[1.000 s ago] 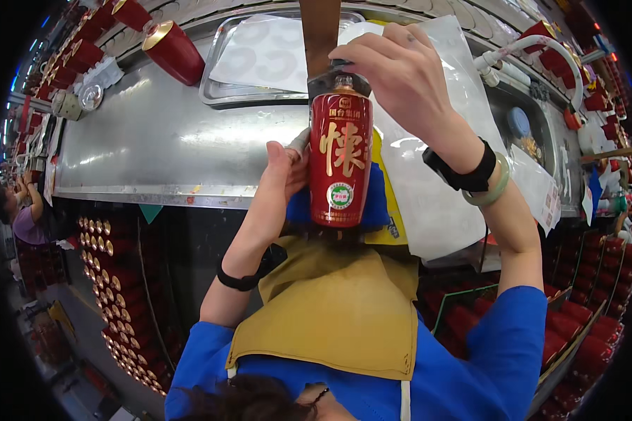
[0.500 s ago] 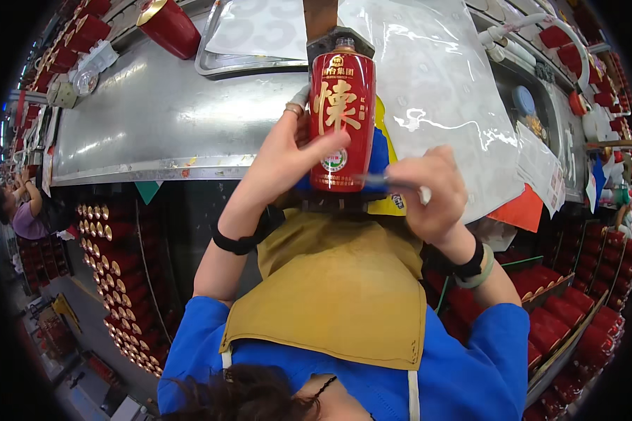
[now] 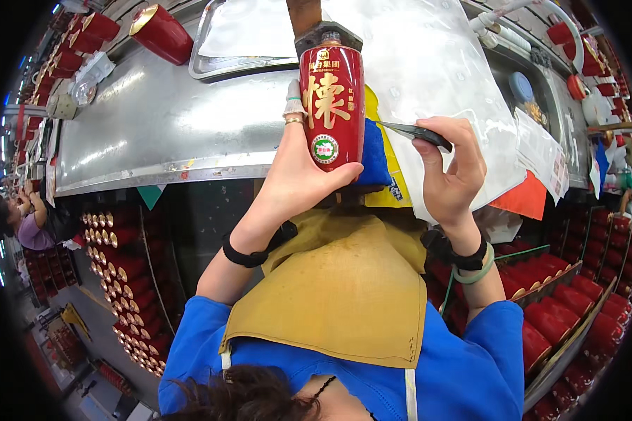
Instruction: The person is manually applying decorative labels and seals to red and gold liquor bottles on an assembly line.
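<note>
My left hand [image 3: 298,175] grips a red ceramic bottle [image 3: 332,105] from behind and below, holding it upright; a ring sits on one finger. The bottle has gold markings, a small round green and white sticker and a dark cap under a brown block. My right hand [image 3: 449,172] is just right of the bottle and pinches a thin dark blade-like tool [image 3: 418,132], whose tip points toward the bottle's side. A blue pad [image 3: 373,158] and a yellow piece lie behind the bottle. My yellow apron [image 3: 344,288] and blue sleeves fill the lower part.
A steel worktable [image 3: 161,119] carries a metal tray [image 3: 246,35], a clear plastic sheet [image 3: 428,63] and a lying red bottle [image 3: 163,31]. Several red bottles fill crates at the right [image 3: 576,309] and rows at the left [image 3: 126,281]. Another person [image 3: 31,224] works far left.
My right hand left the bottle's top, dropped to its lower right, and now holds the dark tool beside it. My left hand keeps its hold on the bottle.
</note>
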Available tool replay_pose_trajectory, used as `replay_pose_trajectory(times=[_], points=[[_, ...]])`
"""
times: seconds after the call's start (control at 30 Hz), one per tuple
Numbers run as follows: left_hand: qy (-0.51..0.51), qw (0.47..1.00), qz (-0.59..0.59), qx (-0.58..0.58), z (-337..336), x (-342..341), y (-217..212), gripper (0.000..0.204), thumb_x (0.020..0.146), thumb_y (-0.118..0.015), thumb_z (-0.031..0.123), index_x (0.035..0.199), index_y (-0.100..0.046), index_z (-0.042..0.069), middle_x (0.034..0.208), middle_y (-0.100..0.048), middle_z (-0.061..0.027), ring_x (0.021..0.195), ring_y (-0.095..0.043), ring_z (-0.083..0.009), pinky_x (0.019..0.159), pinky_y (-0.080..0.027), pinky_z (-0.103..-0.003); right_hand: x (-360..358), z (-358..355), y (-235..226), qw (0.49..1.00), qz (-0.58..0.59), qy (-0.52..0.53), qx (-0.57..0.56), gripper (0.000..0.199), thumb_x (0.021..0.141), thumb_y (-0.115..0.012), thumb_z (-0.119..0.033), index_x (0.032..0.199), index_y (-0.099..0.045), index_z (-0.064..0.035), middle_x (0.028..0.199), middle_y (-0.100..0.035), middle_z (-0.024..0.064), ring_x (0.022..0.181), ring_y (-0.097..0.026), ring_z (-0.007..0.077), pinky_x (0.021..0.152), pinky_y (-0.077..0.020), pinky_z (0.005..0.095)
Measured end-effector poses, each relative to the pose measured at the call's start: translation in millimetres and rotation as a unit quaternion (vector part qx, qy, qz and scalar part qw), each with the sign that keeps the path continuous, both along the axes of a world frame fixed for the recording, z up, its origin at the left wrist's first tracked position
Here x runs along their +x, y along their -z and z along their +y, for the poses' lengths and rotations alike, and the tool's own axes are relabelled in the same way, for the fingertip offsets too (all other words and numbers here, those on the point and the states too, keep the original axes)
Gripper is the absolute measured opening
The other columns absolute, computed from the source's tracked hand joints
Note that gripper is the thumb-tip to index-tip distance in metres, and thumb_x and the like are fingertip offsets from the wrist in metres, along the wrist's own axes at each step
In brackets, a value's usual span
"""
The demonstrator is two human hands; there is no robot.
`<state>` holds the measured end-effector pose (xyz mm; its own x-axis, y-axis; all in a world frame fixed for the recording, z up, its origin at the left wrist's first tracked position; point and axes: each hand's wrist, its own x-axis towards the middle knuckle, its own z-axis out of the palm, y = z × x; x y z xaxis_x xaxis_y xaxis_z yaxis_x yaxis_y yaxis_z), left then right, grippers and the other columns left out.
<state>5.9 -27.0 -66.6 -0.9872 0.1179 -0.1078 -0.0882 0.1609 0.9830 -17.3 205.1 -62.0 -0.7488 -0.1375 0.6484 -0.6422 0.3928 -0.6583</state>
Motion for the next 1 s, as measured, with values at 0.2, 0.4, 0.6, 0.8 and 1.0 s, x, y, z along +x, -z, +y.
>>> replay_pose_trajectory(times=[0.2,0.4,0.6,0.8,1.0], points=[[0.063,0.991,0.085,-0.077,-12,4,8,0.105,0.072,-0.096,0.017,0.155,-0.035,-0.004,0.149,-0.052,-0.0224,0.135,-0.059,-0.0335,0.113,-0.05,-0.043,8,-11,14,0.997,-0.005,-0.053,0.063,0.029,0.077,-0.079,0.008,0.102,-0.079,-0.0067,0.098,-0.077,0.0069,0.09,-0.069,0.0266,0.082,-0.0546,0.0373],[0.057,0.987,0.099,-0.11,-23,6,11,0.097,0.075,-0.095,0.015,0.155,-0.043,-0.001,0.135,-0.067,-0.0225,0.124,-0.069,-0.0349,0.106,-0.055,-0.042,30,-12,22,0.973,0.041,-0.198,0.114,0.028,0.076,-0.074,0.001,0.101,-0.082,-0.0104,0.1,-0.079,0.0012,0.086,-0.069,0.0204,0.08,-0.0541,0.0362],[0.002,0.983,0.129,-0.128,-22,6,25,0.104,0.078,-0.094,0.018,0.159,-0.034,-0.005,0.131,-0.072,-0.022,0.118,-0.074,-0.0328,0.1,-0.059,-0.04,26,-14,19,0.987,0.081,-0.085,0.111,0.029,0.077,-0.073,0.002,0.102,-0.082,-0.0092,0.1,-0.079,0.0032,0.083,-0.066,0.022,0.076,-0.0517,0.0356],[0.026,0.987,0.1,-0.12,-28,9,26,0.122,0.075,-0.098,0.024,0.165,-0.022,-0.008,0.136,-0.068,-0.024,0.126,-0.069,-0.0311,0.107,-0.055,-0.041,17,-12,-6,0.977,0.027,-0.163,0.132,0.031,0.078,-0.079,0.002,0.107,-0.079,-0.0084,0.097,-0.076,0.0037,0.078,-0.068,0.0194,0.072,-0.0545,0.0331],[-0.041,0.993,0.035,0.103,-6,19,17,0.11,0.09,-0.087,0.018,0.167,-0.013,-0.008,0.152,-0.052,-0.0217,0.137,-0.058,-0.0261,0.114,-0.049,-0.04,-1,5,-11,0.999,-0.048,0.017,-0.001,0.025,0.09,-0.076,0.01,0.112,-0.073,0.0,0.1,-0.073,0.0114,0.088,-0.073,0.0216,0.08,-0.0574,0.0303]])
